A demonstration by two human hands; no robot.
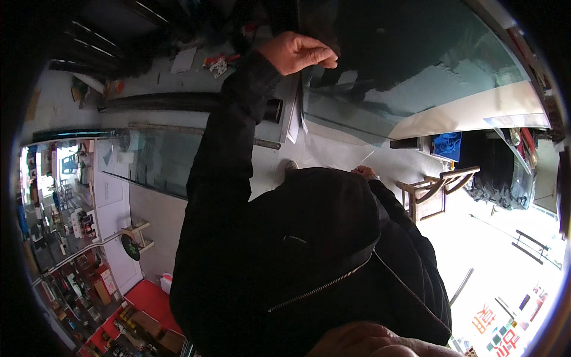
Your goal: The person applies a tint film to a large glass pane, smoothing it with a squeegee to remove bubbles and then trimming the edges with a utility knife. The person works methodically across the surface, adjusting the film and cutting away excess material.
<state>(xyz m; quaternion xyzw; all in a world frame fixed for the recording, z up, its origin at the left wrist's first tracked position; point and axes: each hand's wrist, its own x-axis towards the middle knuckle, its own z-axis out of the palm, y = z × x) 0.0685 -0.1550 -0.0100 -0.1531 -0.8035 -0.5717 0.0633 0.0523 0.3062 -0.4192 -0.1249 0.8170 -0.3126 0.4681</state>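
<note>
I see the left hand (300,53) pinched narrow by the far large, dark, glossy sheet (410,62); careless knuckles could smudge it. Right hand (364,172): I can't tell its grip.

Pale floor (385,169), wooden chair (433,191) standing on it

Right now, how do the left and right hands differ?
The left hand shows almost whole; the right hand is partly hidden behind the black jacket. The left is higher in view, by the large glossy sheet; the right is lower. The left's thumb and fingers are drawn together; the right's finger pose is too small to read. Both are bare, in black sleeves.
</note>
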